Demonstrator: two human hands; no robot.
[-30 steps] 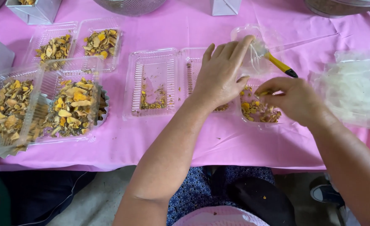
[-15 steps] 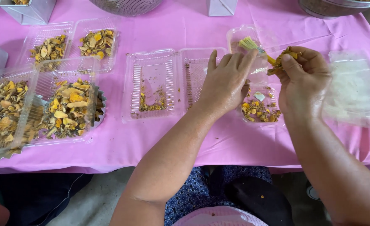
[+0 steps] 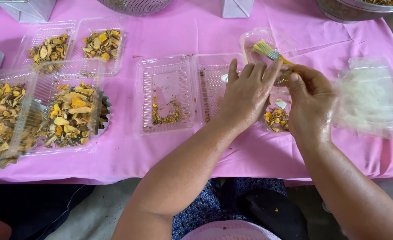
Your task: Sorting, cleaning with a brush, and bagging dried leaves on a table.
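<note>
Yellow bristles mark the small brush, which the right hand grips by its yellow handle, fingers closed around it, bristle end tilted up and away over the clear tray. The left hand lies fingers-together over that same tray, pressing or steadying it; whether it pinches the rim cannot be told.

Judged by appearance, the brush is light and stiff in the handle and soft at the tip; the handle behind the metal band is the sound place to hold. The tray looks thin, flexible and easily crushed, best held by its rim.

Just left of the held tray sits an open hinged box, clear plastic, ribbed floor, with a few yellow crumbs. Well to the left of it stand four clear boxes of dried yellow-orange pieces. Right of the held tray lies a stack of clear plastic bags. All rest on a pink tablecloth. No labels or signs are visible on any package.
</note>
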